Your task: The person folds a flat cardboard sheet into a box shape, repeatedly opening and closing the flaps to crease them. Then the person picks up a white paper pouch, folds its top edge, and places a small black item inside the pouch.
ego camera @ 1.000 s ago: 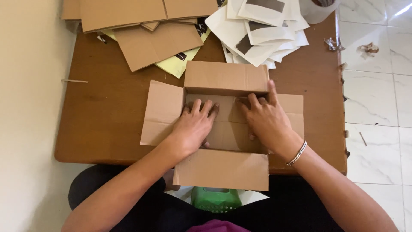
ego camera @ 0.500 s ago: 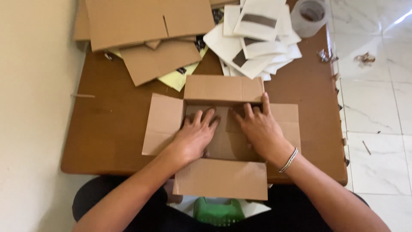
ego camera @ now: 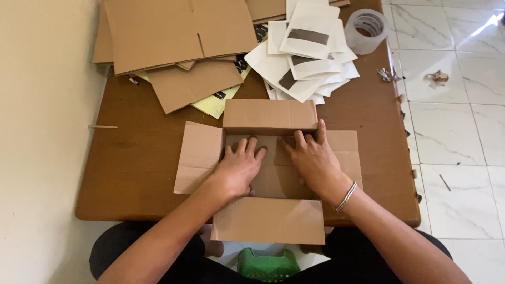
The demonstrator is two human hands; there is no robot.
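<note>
Both hands flat, palms down, inside the open cardboard box point(ego camera: 271, 163): left hand point(ego camera: 239, 169) with fingers spread, pressing the box floor left of centre, fingertips pointing away from the body toward the far flap; right hand point(ego camera: 314, 160) likewise flat, fingers fanned, index tip almost at the far wall, thumb side close to the left hand but a small gap between them. Nothing gripped by either, hands open and just pressing on the cardboard bottom. Thin bracelet point(ego camera: 347, 195) on the right wrist. Forearms come up from the bottom edge, angled inward, elbows out of frame. Versus half a second ago: hands in much the same pressing pose, left fingers slightly more spread; box sits in the same spot on the table, view framing shifted a bit. Box lies at the near-centre of the brown wooden table point(ego camera: 131, 158), four flaps folded outward: far flap standing up, left and right flaps lying flat on the table, near flap hanging over the table edge toward the lap. Outward: stack of flat cardboard sheets point(ego camera: 179, 31) at far left, yellow sheet point(ego camera: 215, 102) peeking from under them, pile of white envelopes point(ego camera: 305, 58) with dark windows far centre, roll of clear tape point(ego camera: 368, 29) at the far right corner. Green plastic item point(ego camera: 265, 263) below the near flap, between the knees. White tiled floor point(ego camera: 457, 131) to the right.
</note>
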